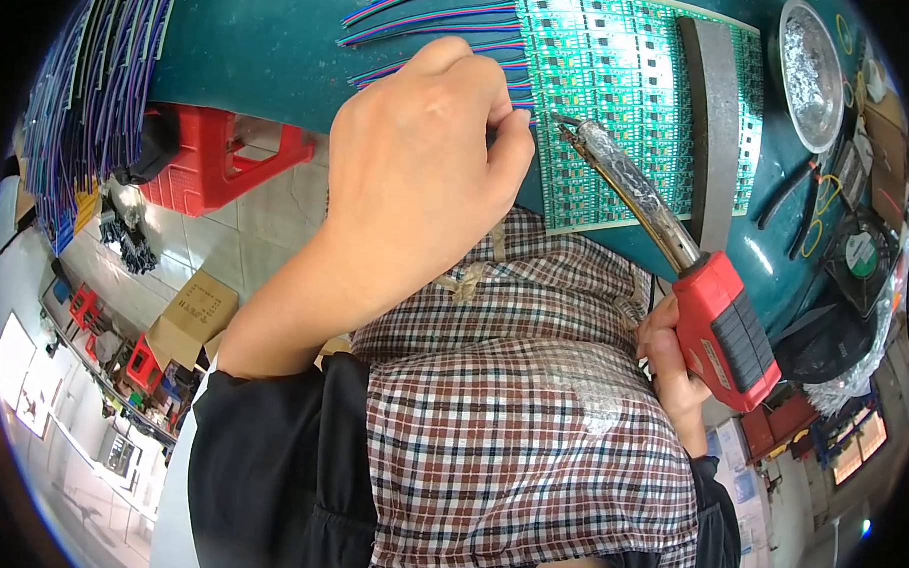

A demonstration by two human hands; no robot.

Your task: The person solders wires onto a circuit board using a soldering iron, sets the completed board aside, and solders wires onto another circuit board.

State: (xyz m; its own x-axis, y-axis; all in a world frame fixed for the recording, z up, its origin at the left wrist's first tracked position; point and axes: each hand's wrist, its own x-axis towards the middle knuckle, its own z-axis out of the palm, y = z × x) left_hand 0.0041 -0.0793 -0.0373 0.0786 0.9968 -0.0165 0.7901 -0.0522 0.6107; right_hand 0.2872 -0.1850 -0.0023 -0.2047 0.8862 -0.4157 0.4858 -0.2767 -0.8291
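Observation:
My left hand [419, 153] is closed in a pinch at the left edge of a green circuit board panel [591, 99], on thin coloured wires [521, 104] whose held part its fingers mostly hide. Further coloured wires [434, 23] stick out leftward from the same edge. In my right hand [667, 362] is a soldering iron [719, 318] with a red and black handle. Its metal barrel slants up and left over the panel, and the tip is close to the wire ends by my left thumb; contact cannot be made out. A grey bar [715, 133] lies across the panel's right part.
On the green table [253, 42], a metal bowl [810, 76] of silvery bits stands right of the panel, near black-handled pliers [793, 201] and a small fan [861, 253]. Bundled wires [90, 101] hang at the far left. A red stool [193, 165] and a cardboard box [193, 315] are below.

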